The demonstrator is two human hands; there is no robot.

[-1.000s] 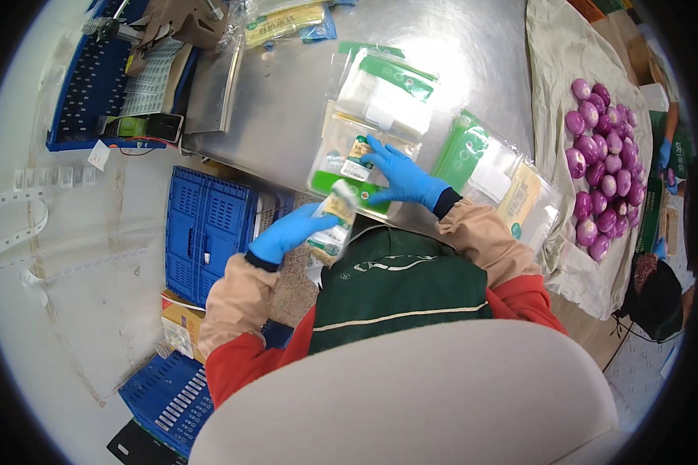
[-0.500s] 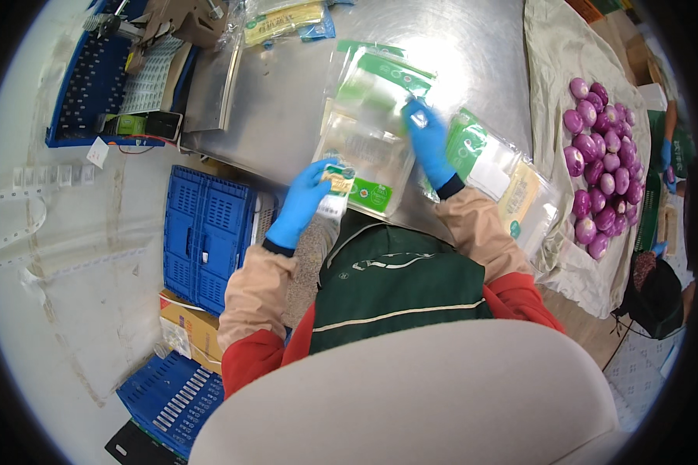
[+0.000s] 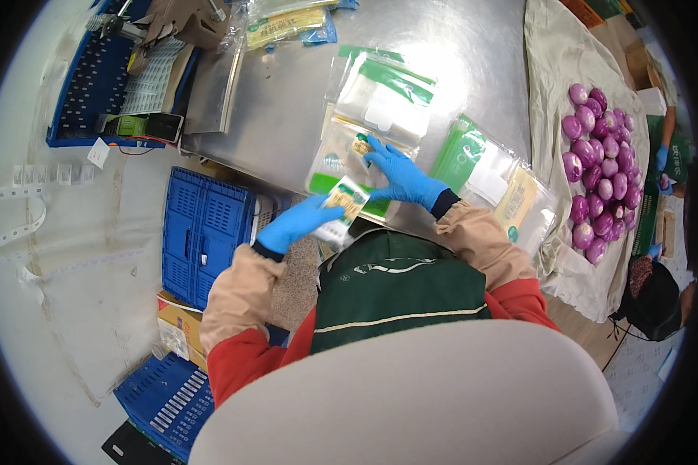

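My left hand (image 3: 293, 222), in a blue glove, is closed on a small stack of printed labels (image 3: 347, 200), white with green and yellow. It holds them over the near edge of a clear plastic bag (image 3: 340, 161) with a green band. Above that bag, my gloved right hand (image 3: 405, 178) has its fingers stretched out and its thumb apart. Its fingertips touch a small yellow and green label (image 3: 361, 145) lying on the bag. Just beyond is another clear bag with a green top (image 3: 388, 89).
More green-topped bags (image 3: 461, 159) and a yellow-printed bag (image 3: 517, 198) lie right on the metal table (image 3: 287, 101). Peeled purple onions (image 3: 605, 167) cover a pale cloth (image 3: 546, 116). Blue crates (image 3: 206, 232) stand left, below table level. Another person's gloved hand (image 3: 662, 157) shows far right.
My right hand has come down and left from the farther bag to the label on the nearer bag. My left hand has shifted slightly right and down, turning the labels.
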